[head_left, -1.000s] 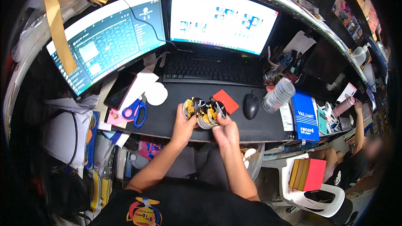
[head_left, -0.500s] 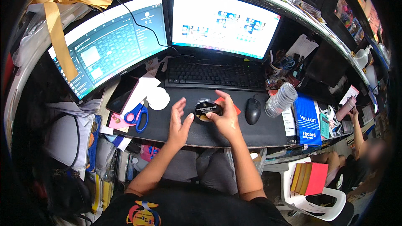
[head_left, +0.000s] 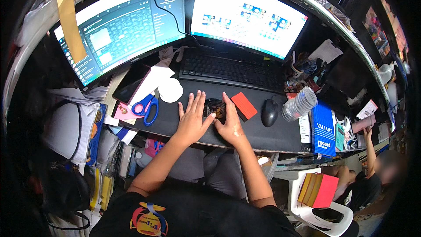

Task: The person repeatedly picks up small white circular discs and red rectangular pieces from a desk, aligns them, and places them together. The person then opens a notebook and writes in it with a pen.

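Here on the dark desk mat (head_left: 274,135), it's all about the round black pieces (head_left: 216,106), sitting close to the front of the desk and framed between two bare palms. Left hand (head_left: 191,116) first: palm down, fingers long and spread wide, no grip to be seen, its thumb pointing in toward the near side of the pieces. Across from it, the right hand (head_left: 229,125) stands more on edge along the other side, thumb and forefinger well apart, closed on nothing that shows. Are the fingers actually touching the pieces? Can't tell, with the hands covering the rims, and how many pieces there are is just as hard to count. My read of the step in hand: corralling, a two-sided fence that looks fit for squaring the round pieces into one tidy group. Just beyond the right hand lies a red block (head_left: 244,105), tilted on the mat, with the black mouse (head_left: 269,113) beside it; over on the left wait the white discs (head_left: 171,90) and the blue-handled scissors (head_left: 148,109), both clear of the fingers. And what does the next move call for? An even, gentle squeeze from both sides, I'd judge, palms level, thumbs guarding the near edge, because a lopsided push could fan the pieces out across the mat. Any lift from here would want the right fingers curled around the rim first.
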`<state>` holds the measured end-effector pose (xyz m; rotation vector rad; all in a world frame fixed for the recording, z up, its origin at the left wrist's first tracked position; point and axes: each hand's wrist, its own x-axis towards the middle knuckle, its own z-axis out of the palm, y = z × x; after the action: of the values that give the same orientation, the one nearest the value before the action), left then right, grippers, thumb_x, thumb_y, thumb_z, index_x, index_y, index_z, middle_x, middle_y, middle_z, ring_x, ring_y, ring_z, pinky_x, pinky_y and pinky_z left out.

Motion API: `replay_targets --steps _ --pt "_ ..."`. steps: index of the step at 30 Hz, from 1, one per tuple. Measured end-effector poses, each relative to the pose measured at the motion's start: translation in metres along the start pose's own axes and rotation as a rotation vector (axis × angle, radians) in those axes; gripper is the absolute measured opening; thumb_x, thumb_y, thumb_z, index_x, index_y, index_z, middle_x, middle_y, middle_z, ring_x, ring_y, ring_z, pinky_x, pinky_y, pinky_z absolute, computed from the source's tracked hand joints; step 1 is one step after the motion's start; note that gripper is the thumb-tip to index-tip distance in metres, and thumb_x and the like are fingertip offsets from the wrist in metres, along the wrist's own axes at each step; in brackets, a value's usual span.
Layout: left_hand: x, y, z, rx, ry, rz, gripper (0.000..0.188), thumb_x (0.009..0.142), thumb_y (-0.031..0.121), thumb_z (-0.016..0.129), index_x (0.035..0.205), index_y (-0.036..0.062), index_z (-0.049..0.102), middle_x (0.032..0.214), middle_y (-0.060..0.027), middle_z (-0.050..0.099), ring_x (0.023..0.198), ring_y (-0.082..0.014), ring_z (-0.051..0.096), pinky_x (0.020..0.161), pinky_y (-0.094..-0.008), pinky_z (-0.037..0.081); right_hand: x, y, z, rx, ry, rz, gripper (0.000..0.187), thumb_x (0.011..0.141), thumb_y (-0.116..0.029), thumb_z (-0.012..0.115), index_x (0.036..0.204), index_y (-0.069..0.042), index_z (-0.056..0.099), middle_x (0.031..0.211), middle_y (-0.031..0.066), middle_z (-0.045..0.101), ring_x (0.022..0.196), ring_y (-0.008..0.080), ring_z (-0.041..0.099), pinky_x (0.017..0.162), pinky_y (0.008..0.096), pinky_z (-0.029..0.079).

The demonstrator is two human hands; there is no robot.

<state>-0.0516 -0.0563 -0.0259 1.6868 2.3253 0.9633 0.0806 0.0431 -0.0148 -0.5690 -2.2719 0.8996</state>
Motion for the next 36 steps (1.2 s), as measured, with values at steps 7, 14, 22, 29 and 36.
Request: replay_targets --steps 7,14,22,29,36 --pt "-0.008 -0.008 -0.002 0.026 -0.124 -0.033 0.081 0.095 0.043 0.048 0.15 -0.0018 0.01 0.157 -0.0207 0.015 0.146 -0.0382 0.012 0.113 -0.0599 0.004 -0.01 0.004 0.031 0.006 0.144 0.014 0.095 0.073 0.003 0.061 0.151 0.001 0.007 0.151 0.0287 0.022 0.142 0.0387 0.024 0.115 0.0413 0.022" --pt "-0.008 -0.007 0.001 0.088 -0.124 -0.047 0.073 0.096 0.032 0.046 0.15 -0.0024 0.011 0.155 -0.0197 0.021 0.144 -0.0366 0.018 0.112 -0.0635 0.006 -0.004 0.008 0.016 0.061 -0.023 0.076 0.09 0.075 0.005 0.053 0.148 0.009 -0.001 0.152 0.0342 0.008 0.145 0.0417 0.008 0.118 0.0406 0.012" --pt "-0.009 -0.001 0.006 0.141 -0.094 -0.096 0.066 0.097 0.024 0.045 0.149 -0.0014 0.015 0.153 -0.0178 0.027 0.144 -0.0343 0.021 0.11 -0.0676 0.007 -0.002 0.001 -0.012 -0.236 -0.158 -0.032 0.081 0.086 -0.002 0.056 0.148 0.007 0.004 0.153 0.0309 0.011 0.144 0.0381 0.014 0.118 0.0393 0.016" --pt "-0.011 -0.002 0.011 0.146 -0.062 -0.089 0.056 0.098 0.02 0.04 0.147 -0.0011 0.022 0.153 -0.0177 0.027 0.144 -0.0336 0.02 0.11 -0.067 0.006 0.011 -0.025 -0.015 -0.576 -0.142 -0.196 0.061 0.081 0.002 0.058 0.136 0.01 0.032 0.133 0.0305 0.044 0.123 0.0428 0.046 0.102 0.0426 0.041" --pt "-0.006 -0.009 0.003 0.009 -0.059 -0.081 0.061 0.095 0.017 0.047 0.146 -0.0033 0.02 0.151 -0.0237 0.029 0.141 -0.0375 0.026 0.111 -0.0649 0.011 0.031 -0.016 -0.035 -0.415 -0.166 -0.091 0.039 0.079 -0.002 0.065 0.116 0.004 0.057 0.097 0.0207 0.064 0.091 0.0373 0.063 0.079 0.0406 0.051"
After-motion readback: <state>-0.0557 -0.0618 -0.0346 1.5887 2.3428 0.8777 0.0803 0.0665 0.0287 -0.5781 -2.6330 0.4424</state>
